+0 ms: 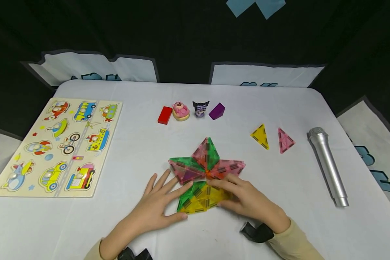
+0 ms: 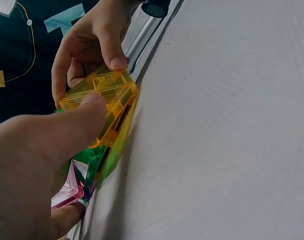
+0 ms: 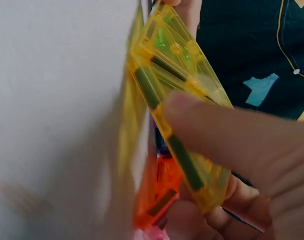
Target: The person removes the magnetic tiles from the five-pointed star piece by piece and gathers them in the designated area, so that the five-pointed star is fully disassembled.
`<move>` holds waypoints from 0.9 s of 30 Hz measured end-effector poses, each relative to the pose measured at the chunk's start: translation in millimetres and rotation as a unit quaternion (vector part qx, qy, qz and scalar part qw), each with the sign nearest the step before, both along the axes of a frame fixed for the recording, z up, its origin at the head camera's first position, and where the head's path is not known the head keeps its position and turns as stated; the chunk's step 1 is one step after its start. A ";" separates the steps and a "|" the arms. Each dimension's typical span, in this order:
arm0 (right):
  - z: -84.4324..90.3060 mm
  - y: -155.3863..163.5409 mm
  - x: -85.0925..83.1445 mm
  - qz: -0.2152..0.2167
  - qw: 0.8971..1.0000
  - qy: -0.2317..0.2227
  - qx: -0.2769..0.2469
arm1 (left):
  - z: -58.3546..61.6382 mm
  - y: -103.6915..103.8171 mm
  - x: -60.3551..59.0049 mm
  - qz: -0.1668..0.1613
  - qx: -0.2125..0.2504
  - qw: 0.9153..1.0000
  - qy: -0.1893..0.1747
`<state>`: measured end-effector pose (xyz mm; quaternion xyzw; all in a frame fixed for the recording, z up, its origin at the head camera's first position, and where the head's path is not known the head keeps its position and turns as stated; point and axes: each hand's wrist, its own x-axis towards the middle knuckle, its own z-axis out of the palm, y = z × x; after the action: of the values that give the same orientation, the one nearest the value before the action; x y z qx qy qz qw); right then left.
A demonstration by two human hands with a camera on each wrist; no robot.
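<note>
Translucent magnetic tiles form a raised star-like shape on the table, with pink and green points [image 1: 211, 153] at the top and sides. At its near side is a section of yellow tiles [image 1: 203, 202] joined to green ones [image 1: 190, 195]. My right hand [image 1: 250, 198] pinches the yellow tiles at their right, the thumb [image 3: 192, 107] on one face and fingers behind. My left hand [image 1: 160, 202] lies spread at the left, its index fingertip touching the green part and its thumb [image 2: 86, 117] against the near yellow edge.
A wooden vehicle puzzle board [image 1: 58, 144] lies at left. Behind the star stand a red block [image 1: 164, 115], two small figurines [image 1: 181, 111] and a purple block [image 1: 217, 111]. Rightward are loose yellow [image 1: 261, 136] and pink [image 1: 285, 140] triangle tiles and a silver microphone [image 1: 329, 168].
</note>
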<state>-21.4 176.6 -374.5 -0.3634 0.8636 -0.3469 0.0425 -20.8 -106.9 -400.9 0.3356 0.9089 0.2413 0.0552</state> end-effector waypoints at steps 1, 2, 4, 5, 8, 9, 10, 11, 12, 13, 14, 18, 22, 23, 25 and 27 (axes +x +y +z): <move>1.2 0.4 -0.1 0.003 1.000 -0.017 0.000 | 0.0 0.0 0.3 0.000 0.001 1.000 0.000; 2.6 0.8 -0.3 0.006 0.999 -0.033 0.001 | 0.0 0.0 0.5 0.001 0.002 1.000 0.001; 4.5 1.8 -1.2 0.014 0.998 -0.061 0.005 | -0.2 -0.2 1.1 0.002 0.002 1.000 0.002; 5.5 2.4 -1.7 0.020 0.997 -0.076 0.005 | -0.3 -0.3 1.3 0.002 0.001 1.000 0.003; 8.0 6.4 -3.3 0.033 0.993 -0.109 0.002 | -1.3 -1.0 1.9 0.001 -0.003 1.000 0.008; 9.0 8.4 -3.7 0.034 0.992 -0.118 -0.002 | -1.8 -1.2 2.0 0.001 -0.006 1.000 0.011; 10.3 10.6 -4.2 0.033 0.992 -0.124 -0.006 | -2.4 -1.4 2.1 0.000 -0.009 1.000 0.013; 11.7 13.1 -4.9 0.029 0.991 -0.128 -0.011 | -2.8 -1.5 2.1 0.000 -0.012 1.000 0.015; 13.0 15.5 -5.6 0.024 0.991 -0.132 -0.017 | -3.3 -1.7 2.3 -0.001 -0.014 1.000 0.018; 14.5 17.8 -6.6 0.018 0.990 -0.134 -0.025 | -3.9 -1.8 2.3 -0.002 -0.016 1.000 0.019; 16.4 20.1 -7.9 0.012 0.990 -0.140 -0.034 | -4.2 -1.7 2.4 -0.003 -0.019 1.000 0.019; 25.7 28.3 -17.0 -0.026 0.984 -0.157 -0.076 | -4.6 -1.6 2.6 -0.005 -0.027 1.000 0.015; 35.2 37.6 -41.7 -0.106 0.976 -0.162 -0.095 | -4.4 -1.2 2.1 -0.004 -0.033 0.999 0.013; 36.2 40.0 -50.3 -0.133 0.973 -0.163 -0.094 | -4.7 -1.0 1.9 -0.004 -0.033 0.999 0.014; 35.1 44.3 -68.7 -0.178 0.966 -0.165 -0.093 | -4.9 -0.6 1.5 -0.002 -0.031 0.999 0.015; 31.3 47.2 -85.2 -0.215 0.959 -0.166 -0.081 | -4.9 -0.3 1.3 -0.001 -0.026 1.000 0.015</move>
<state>-106.6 223.7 -343.2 -0.1089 0.8712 -0.4720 0.0798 -19.5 -107.2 -405.8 0.3384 0.9154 0.2124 0.0500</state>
